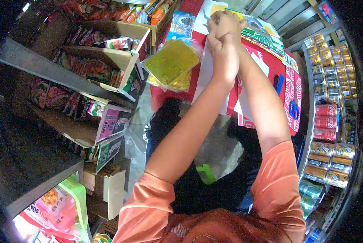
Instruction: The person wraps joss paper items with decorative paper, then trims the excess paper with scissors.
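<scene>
My right hand (226, 25) is at the far end of the red-covered table, its fingers curled down on a white sheet with a yellow piece (218, 9). What its fingertips hold, if anything, is hidden. My left hand (223, 56) overlaps the right hand and wrist from the near side, and most of its fingers cannot be made out. To the left of both hands lie square yellow-gold sheets (172, 62) in clear plastic. Green-and-white printed papers (260, 39) are close by on the right, and white paper (204, 77) runs under my forearms.
Blue-handled scissors (294, 109) and a blue pen-like object (280, 84) lie at the table's right side. Open cartons of packets (98, 67) crowd the left shelf. Stacked drink cans (330, 162) line the right. A pink-and-green bag (54, 208) is at lower left.
</scene>
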### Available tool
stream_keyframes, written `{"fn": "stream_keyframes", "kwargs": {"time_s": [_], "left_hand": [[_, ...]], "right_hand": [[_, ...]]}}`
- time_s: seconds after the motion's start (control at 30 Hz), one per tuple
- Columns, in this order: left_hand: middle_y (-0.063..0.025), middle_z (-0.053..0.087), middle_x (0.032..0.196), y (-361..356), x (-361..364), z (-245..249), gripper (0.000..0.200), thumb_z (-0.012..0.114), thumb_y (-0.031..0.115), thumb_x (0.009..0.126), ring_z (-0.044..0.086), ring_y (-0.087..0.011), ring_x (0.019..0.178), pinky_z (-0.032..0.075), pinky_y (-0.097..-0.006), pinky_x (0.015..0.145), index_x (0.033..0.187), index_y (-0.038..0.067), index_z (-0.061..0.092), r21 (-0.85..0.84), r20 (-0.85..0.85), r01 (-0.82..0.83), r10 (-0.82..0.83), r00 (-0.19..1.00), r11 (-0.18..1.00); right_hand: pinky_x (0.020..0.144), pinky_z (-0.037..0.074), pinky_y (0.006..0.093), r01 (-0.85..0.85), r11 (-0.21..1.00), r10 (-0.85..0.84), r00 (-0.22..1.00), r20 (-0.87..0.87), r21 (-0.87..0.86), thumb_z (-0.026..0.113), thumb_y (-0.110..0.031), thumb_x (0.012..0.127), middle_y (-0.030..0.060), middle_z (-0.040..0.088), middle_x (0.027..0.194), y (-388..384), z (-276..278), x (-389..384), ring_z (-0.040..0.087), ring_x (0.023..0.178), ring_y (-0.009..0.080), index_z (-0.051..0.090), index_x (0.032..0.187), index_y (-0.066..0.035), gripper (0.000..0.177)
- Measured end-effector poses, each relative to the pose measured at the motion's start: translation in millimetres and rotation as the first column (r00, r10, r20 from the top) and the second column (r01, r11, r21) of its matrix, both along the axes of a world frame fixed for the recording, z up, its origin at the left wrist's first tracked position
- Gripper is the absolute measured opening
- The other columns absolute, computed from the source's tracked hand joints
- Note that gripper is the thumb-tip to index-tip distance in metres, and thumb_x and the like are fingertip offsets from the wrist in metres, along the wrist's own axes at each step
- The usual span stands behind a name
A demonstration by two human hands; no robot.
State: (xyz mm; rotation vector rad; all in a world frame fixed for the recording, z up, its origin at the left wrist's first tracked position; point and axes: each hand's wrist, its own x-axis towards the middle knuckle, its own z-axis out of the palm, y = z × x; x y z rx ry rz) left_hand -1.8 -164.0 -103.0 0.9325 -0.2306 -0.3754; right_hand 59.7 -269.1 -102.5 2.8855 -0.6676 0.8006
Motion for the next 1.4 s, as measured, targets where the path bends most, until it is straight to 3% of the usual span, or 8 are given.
{"fn": "stream_keyframes", "kwargs": {"time_s": [0.2,0.4,0.53,0.73,0.77,0.9,1.13,1.4], "left_hand": [[-0.0314,0.035,0.154,-0.6,-6.1,12.2,0.074,0.052,0.032,0.100,0.038,-0.0377,0.145,0.030,-0.0408,0.120,0.154,-0.012,0.026,0.068,-0.061,0.004,0.000,0.998,0.998],[-0.0351,0.031,0.156,-0.4,-8.1,12.2,0.076,0.053,0.034,0.100,0.032,-0.0432,0.147,0.026,-0.0427,0.122,0.152,-0.014,0.027,0.150,-0.034,0.045,-0.041,0.999,0.988],[-0.0351,0.032,0.156,-11.7,-6.3,6.2,0.074,0.053,0.034,0.100,0.032,-0.0439,0.147,0.026,-0.0433,0.122,0.152,-0.013,0.029,0.071,-0.025,0.082,-0.080,0.996,0.994],[-0.0339,0.034,0.156,-19.3,-9.7,4.2,0.073,0.051,0.034,0.100,0.033,-0.0436,0.147,0.026,-0.0449,0.122,0.152,-0.013,0.030,0.094,0.037,0.093,-0.096,0.995,0.991],[-0.0331,0.035,0.157,-22.4,-9.9,3.4,0.074,0.050,0.035,0.100,0.033,-0.0435,0.147,0.025,-0.0454,0.122,0.152,-0.013,0.029,0.137,0.063,0.066,-0.075,0.995,0.988],[-0.0328,0.032,0.158,-24.3,-13.2,7.9,0.076,0.047,0.039,0.101,0.030,-0.0438,0.148,0.023,-0.0451,0.124,0.153,-0.012,0.028,0.187,0.049,0.084,-0.095,0.994,0.979],[-0.0344,0.032,0.157,-22.1,-14.1,10.1,0.072,0.047,0.036,0.102,0.029,-0.0453,0.147,0.022,-0.0468,0.123,0.150,-0.014,0.031,0.100,0.018,0.112,-0.115,0.993,0.989],[-0.0343,0.043,0.146,-19.0,-12.8,11.1,0.063,0.052,0.029,0.100,0.042,-0.0453,0.137,0.030,-0.0472,0.118,0.143,-0.014,0.039,0.111,0.036,0.062,-0.066,0.997,0.992]], "right_hand": [[0.093,0.047,0.0474,0.017,0.934,-0.079,0.984,0.159,0.357,0.071,-0.044,0.083,0.0083,0.078,0.099,-48.4,3.6,-14.5,0.071,0.095,0.0258,0.079,0.112,-0.012,0.043],[0.092,0.051,0.0333,-0.292,0.542,-0.039,0.928,0.370,0.788,0.071,-0.035,0.087,0.0093,0.077,0.110,-76.9,4.3,-55.7,0.069,0.103,0.0208,0.081,0.109,-0.008,0.036],[0.098,0.048,0.0339,-0.178,0.303,-0.182,0.954,0.240,0.936,0.072,-0.029,0.093,0.0102,0.072,0.120,-87.1,20.2,-52.8,0.066,0.106,0.0195,0.071,0.117,0.001,0.040],[0.085,0.052,0.0338,0.085,0.474,-0.184,0.983,0.004,0.876,0.072,-0.053,0.087,0.0177,0.073,0.111,-78.2,54.6,-19.9,0.069,0.100,0.0276,0.065,0.128,0.005,0.072],[0.088,0.054,0.0387,0.074,0.670,-0.119,0.993,0.008,0.738,0.070,-0.070,0.077,0.0257,0.073,0.116,-90.2,48.5,-7.1,0.071,0.104,0.0346,0.076,0.111,0.006,0.084],[0.084,0.056,0.0431,0.220,0.811,-0.122,0.970,-0.212,0.542,0.076,-0.060,0.075,0.0250,0.076,0.097,-73.7,57.0,25.2,0.074,0.090,0.0342,0.078,0.096,0.006,0.069],[0.082,0.057,0.0429,0.136,0.923,-0.075,0.981,-0.177,0.360,0.077,-0.042,0.077,0.0255,0.075,0.087,-75.9,54.2,54.1,0.075,0.087,0.0351,0.077,0.085,0.006,0.049],[0.071,0.054,0.0372,-0.037,0.785,0.043,0.999,0.004,0.619,0.073,-0.032,0.087,0.0145,0.074,0.088,-113.0,75.8,19.4,0.068,0.077,0.0226,0.076,0.097,0.005,0.039]]}}
